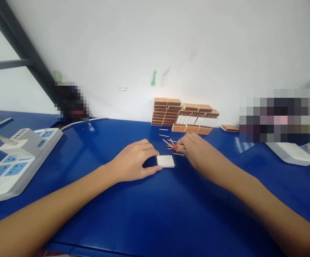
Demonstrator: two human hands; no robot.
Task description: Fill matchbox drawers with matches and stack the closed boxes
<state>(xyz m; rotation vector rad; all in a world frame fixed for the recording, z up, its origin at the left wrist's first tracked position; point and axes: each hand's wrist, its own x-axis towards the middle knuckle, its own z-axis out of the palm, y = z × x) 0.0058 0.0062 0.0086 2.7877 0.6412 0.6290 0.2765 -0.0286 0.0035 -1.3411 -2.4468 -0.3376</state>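
Observation:
My left hand (141,160) grips the left end of a small white matchbox tray (166,161) between thumb and fingers, on the blue table (133,217). Whether the tray holds anything cannot be made out. To its upper right, my right hand (193,148) pinches a bunch of red-tipped matches (180,146), heads pointing left. Several loose matches (163,135) lie on the table behind the tray and beside the bunch. Stacked matchboxes (166,112) stand behind them against the wall, with white trays (188,120) among the boxes on the right side.
A single matchbox (229,128) lies right of the stacks. At the left is a large power strip (18,164) with a plugged-in adapter and cable. A white object (291,153) sits at the right, near a blurred-out area. The white wall (117,46) rises behind the table.

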